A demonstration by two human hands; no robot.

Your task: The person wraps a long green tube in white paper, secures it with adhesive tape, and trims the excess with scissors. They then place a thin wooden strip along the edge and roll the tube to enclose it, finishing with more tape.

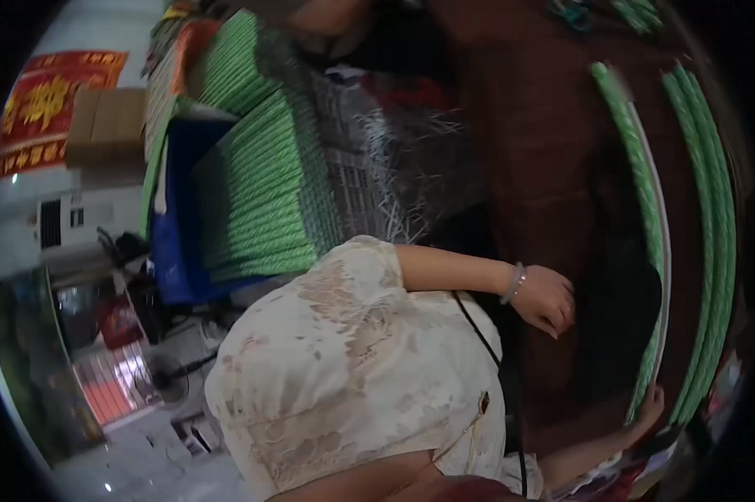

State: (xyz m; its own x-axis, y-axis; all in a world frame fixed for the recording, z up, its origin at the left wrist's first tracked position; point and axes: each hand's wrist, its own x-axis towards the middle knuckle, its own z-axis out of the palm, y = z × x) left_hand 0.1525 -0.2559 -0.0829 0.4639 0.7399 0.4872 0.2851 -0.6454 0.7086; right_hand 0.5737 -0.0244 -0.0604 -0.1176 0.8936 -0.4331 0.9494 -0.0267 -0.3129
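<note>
My left hand point(546, 299), with a bracelet at the wrist, hovers or rests over the dark brown surface point(553, 376). Its fingers bend loosely, slightly apart, and nothing shows in them. Farther down, at the right, my right hand point(649, 408) closes round the lower end of a long green patterned strip point(643, 184) with a white edge. Several similar green strips point(711, 209) lie side by side to the right of it.
Stacked green pieces point(260, 188) stand by a blue container point(170, 259). Thin white shreds point(386, 159) lie beside the stack. Part of another person's arm point(331, 15) shows at the top edge. A fan point(166, 372) and a cardboard box point(105, 127) are at the left.
</note>
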